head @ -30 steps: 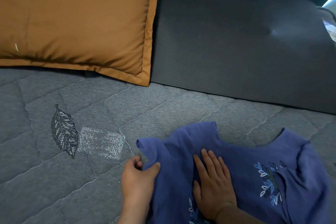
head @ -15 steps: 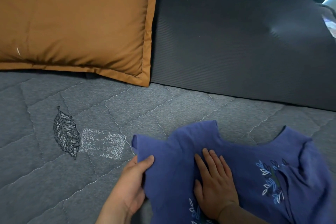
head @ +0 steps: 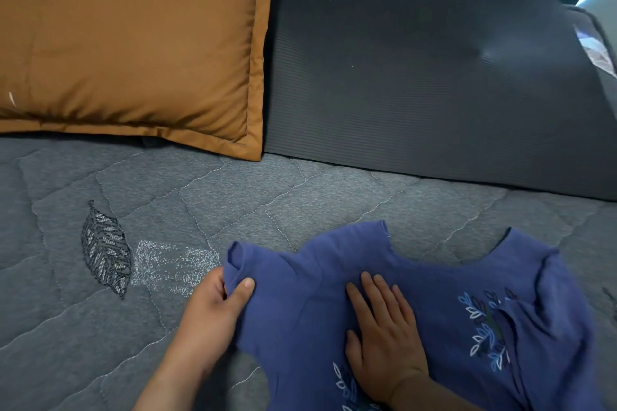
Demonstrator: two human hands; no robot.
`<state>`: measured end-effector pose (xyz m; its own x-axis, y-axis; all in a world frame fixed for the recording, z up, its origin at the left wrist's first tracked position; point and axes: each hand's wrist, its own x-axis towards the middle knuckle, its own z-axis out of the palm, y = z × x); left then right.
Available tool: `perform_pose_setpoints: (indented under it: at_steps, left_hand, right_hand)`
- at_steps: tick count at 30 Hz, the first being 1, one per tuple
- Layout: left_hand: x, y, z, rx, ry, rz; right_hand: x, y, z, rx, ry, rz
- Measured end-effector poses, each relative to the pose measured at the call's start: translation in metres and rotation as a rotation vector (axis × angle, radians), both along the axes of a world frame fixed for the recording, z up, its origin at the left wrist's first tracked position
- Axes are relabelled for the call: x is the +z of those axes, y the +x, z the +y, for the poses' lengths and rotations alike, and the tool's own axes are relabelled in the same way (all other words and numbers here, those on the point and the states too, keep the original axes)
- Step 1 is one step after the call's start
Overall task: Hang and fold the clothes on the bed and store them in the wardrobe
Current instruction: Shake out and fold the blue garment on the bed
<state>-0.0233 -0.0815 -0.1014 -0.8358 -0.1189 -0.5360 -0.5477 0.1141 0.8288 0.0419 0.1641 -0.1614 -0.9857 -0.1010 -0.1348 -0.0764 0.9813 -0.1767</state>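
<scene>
My left hand (head: 213, 305) pinches the sleeve of the blue leaf-embroidered cotton top (head: 444, 280) while my right hand (head: 384, 340) presses it flat-fingered onto the grey quilted bed (head: 167, 197).

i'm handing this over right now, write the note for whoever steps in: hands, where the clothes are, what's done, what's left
Hands: the left hand pinches a sleeve edge of the blue top, thumb on top. The right hand lies flat on the middle of the top, fingers straight, pressing it down.
Things: the top is spread on the grey quilted bed, its right side rumpled. No other clothes, hanger or wardrobe in view.
Done: the top is laid out; no finished fold shows.
Left: fold this top, then store it in the wardrobe, along with any other clothes out of view.
</scene>
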Motion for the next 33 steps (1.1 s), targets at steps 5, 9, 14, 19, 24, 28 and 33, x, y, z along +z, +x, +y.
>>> perform_pose_setpoints:
  at_steps: [5,9,14,19,24,28,33]
  left_hand:
    - [-0.013,-0.003,0.004,0.132,0.06,-0.129]
    - [0.004,-0.003,0.024,0.102,-0.528,-0.032]
    - [0.038,0.028,0.101,-0.533,-0.77,0.06]
    - [0.037,0.045,0.086,-0.397,-0.646,0.462]
    - [-0.004,0.059,0.068,-0.874,-0.965,0.267]
    - [-0.027,0.071,0.065,-0.915,-0.932,0.241]
    - [-0.045,0.075,0.066,-0.872,-0.983,0.347]
  right_hand:
    - [-0.003,0.0,0.0,0.0,-0.011,0.011]
    - [-0.003,0.0,0.001,0.002,-0.019,0.012]
    - [-0.004,0.001,0.001,0.002,-0.031,0.022]
    - [-0.005,0.0,0.001,0.007,-0.039,0.023]
    - [0.0,0.0,0.0,-0.001,-0.008,0.028]
    - [0.001,0.0,0.0,-0.003,-0.011,0.021]
    - [0.002,0.001,0.002,0.027,0.003,-0.016]
